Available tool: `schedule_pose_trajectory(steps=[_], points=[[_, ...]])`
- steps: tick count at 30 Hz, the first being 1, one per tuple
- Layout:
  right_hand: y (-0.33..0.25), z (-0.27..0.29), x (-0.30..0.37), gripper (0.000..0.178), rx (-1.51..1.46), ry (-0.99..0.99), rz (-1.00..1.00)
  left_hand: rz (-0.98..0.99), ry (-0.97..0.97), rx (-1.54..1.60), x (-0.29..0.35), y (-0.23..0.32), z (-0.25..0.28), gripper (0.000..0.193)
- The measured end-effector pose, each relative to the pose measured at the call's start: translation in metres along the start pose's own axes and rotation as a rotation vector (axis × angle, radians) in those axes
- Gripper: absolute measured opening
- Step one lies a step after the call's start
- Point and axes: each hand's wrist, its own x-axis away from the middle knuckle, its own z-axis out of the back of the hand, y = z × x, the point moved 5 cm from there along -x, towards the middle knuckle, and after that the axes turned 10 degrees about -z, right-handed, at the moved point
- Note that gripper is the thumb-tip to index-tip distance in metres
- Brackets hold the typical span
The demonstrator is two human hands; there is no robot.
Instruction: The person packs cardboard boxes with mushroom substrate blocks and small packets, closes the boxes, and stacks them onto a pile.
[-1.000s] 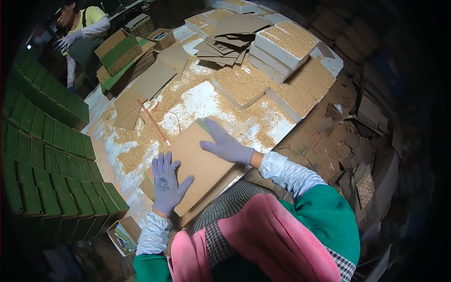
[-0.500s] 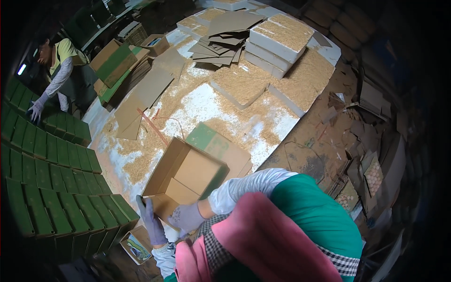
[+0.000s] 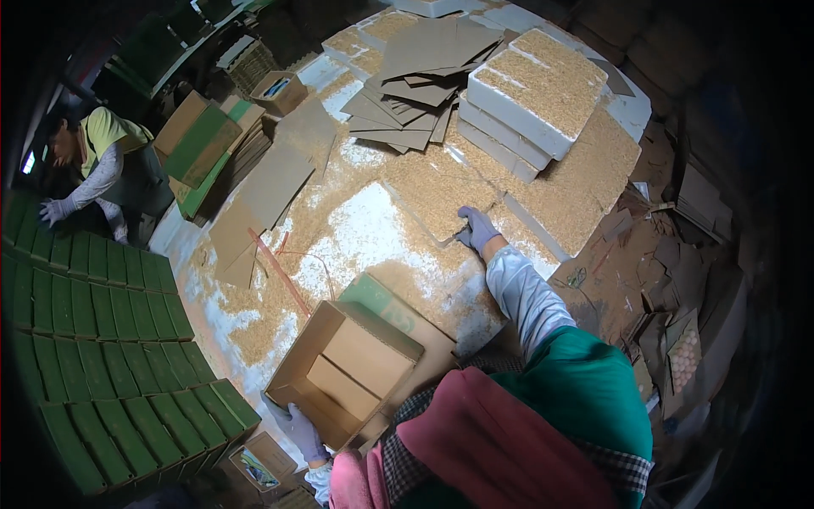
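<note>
An open, bare-inside cardboard box (image 3: 343, 386) stands tilted at the table's near edge. My left hand (image 3: 303, 434), in a pale purple glove, is closed on its near left rim. Farther out, my gloved right hand (image 3: 480, 229) reaches to the corner of a low white foam box (image 3: 424, 204) topped with tan husks. Its fingers curl at that box's edge, their tips partly hidden. Under the cardboard box lies a flattened green and brown carton (image 3: 381, 297).
Rows of green cartons (image 3: 102, 365) stand at left, where a co-worker (image 3: 110, 161) leans over them. Stacked foam boxes (image 3: 534, 93) and cardboard sheets (image 3: 424, 76) sit at the back. A red strip (image 3: 278, 270) lies among loose husks. Egg trays (image 3: 682, 365) are at right.
My right hand has left the cardboard box and reached forward and right to the foam box's corner. My left hand stays on the cardboard box, which has tipped more toward me.
</note>
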Motion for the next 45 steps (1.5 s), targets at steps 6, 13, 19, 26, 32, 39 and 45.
schedule_pose_trajectory(steps=[6,13,19,26,32,39,45], points=[[-0.027,0.013,0.002,0.058,-0.608,-0.269,-0.31,-0.039,0.003,-0.058,0.003,-0.018,0.006,0.064],[-0.043,0.059,0.032,0.039,-0.971,0.009,-0.675,-0.007,-0.041,-0.081,-0.006,-0.018,0.005,0.064],[-0.093,0.166,0.085,0.04,-1.251,-0.33,-0.642,-0.136,0.015,-0.016,-0.008,-0.018,-0.003,0.062],[-0.216,0.202,0.1,0.043,0.009,-0.157,0.538,-0.135,-0.088,0.179,-0.054,0.012,-0.049,0.054],[-0.301,0.147,0.083,0.113,-0.477,-0.88,-0.312,-0.353,-0.104,0.343,-0.051,0.004,-0.053,0.051],[-0.301,0.056,0.066,0.08,0.237,-1.152,-0.029,-0.184,-0.025,0.357,-0.037,-0.008,-0.035,0.051],[-0.319,0.051,0.077,0.024,0.452,-0.508,0.655,-0.176,-0.007,-0.03,-0.026,0.0,-0.04,0.05]])
